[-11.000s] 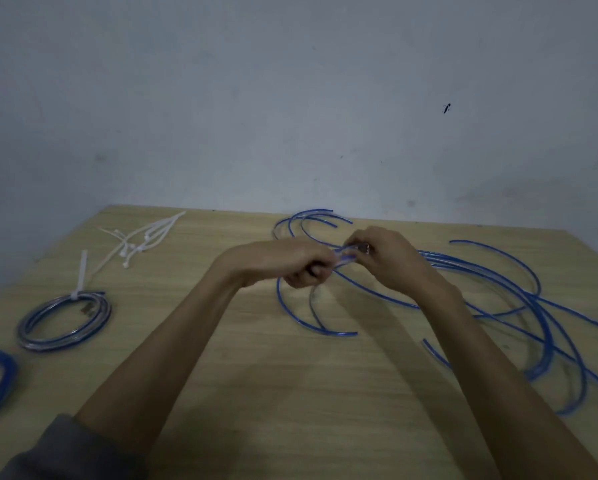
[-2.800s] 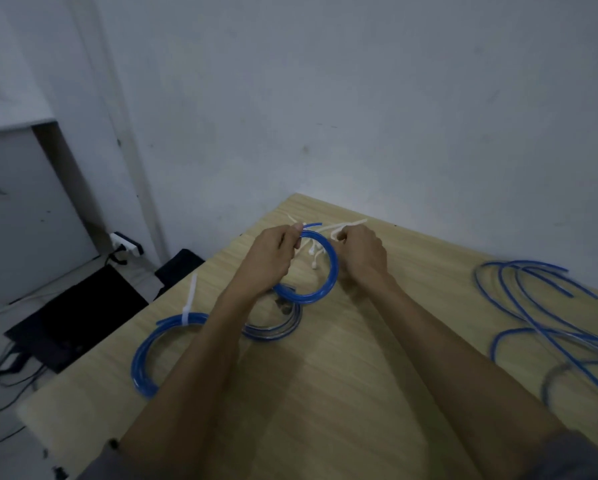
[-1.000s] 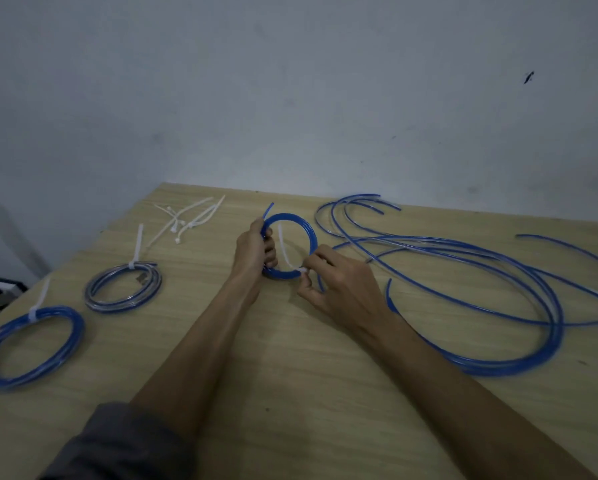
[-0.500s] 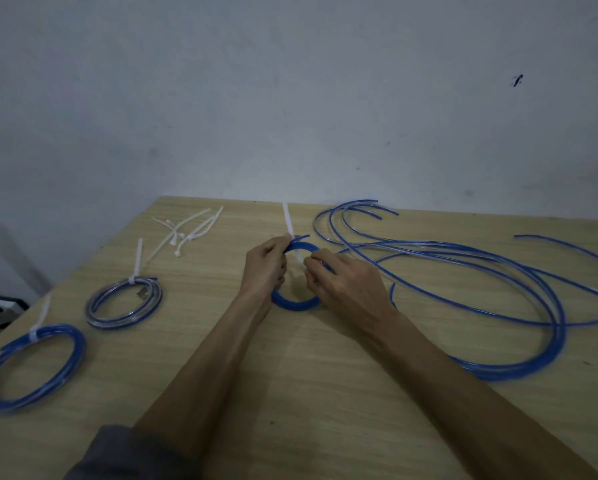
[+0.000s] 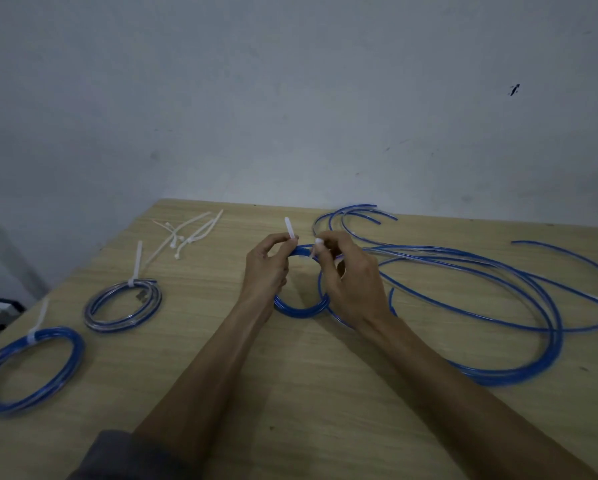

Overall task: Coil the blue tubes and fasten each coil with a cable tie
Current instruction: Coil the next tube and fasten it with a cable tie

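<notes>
Both hands work at the top of a small blue coil (image 5: 301, 308), held w/ its far edge raised and its near edge low by the table (image 5: 325, 427). Left hand (image 5: 266, 268) has thumb and fingers curled, pinching the white cable tie (image 5: 290, 231) where it crosses the coil's top; the tie's free end sticks up just above the fingertips. Right hand (image 5: 351, 282) is also curled, pinching the other part of the tie and the coil's top right beside the left hand's fingertips. Whether the tie is already threaded can't be told.

Right of the right hand, loose blue tubes (image 5: 498, 306) sprawl in wide loops across the table, some passing just behind and under that hand. Left of the left hand and further back lies a bunch of spare cable ties (image 5: 186, 233). Nearer and left, well apart from the hands, sits a grey-blue tied coil (image 5: 122, 304) w/ its tie tail pointing up, and beyond it, at the table's left edge, a blue tied coil (image 5: 31, 370), also fastened w/ a white tie. A grey sleeve (image 5: 128, 459) covers the left arm near the bottom.
</notes>
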A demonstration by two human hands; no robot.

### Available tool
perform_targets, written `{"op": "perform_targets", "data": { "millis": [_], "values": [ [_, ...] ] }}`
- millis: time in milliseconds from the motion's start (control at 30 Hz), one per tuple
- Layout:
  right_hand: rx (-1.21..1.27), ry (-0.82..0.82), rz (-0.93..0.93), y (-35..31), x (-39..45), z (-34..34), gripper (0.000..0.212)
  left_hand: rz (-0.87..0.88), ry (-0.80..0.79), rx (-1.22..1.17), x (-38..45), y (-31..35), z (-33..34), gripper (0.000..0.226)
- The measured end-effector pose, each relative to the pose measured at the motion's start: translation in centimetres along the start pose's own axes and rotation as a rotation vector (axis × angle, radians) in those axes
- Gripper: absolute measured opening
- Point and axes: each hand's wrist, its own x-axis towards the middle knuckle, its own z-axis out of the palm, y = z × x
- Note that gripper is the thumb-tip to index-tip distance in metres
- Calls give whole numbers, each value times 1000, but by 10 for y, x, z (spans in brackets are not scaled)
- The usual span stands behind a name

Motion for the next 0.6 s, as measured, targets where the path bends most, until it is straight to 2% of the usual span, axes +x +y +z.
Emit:
{"op": "perform_targets", "data": {
  "millis": [133,200,333,600],
  "values": [
    [171,83,192,-13,12,-9,17,69,-10,33,-7,4,5,14],
    [198,75,247,-14,17,-12,21,175,-16,76,-11,6,8,16],
    [178,12,259,-10,21,-15,20,363,-68,145,-18,9,13,12],
    [192,-37,305,-6,24,-16,20,451,-107,219,-24,12,17,15]
  ]
}}
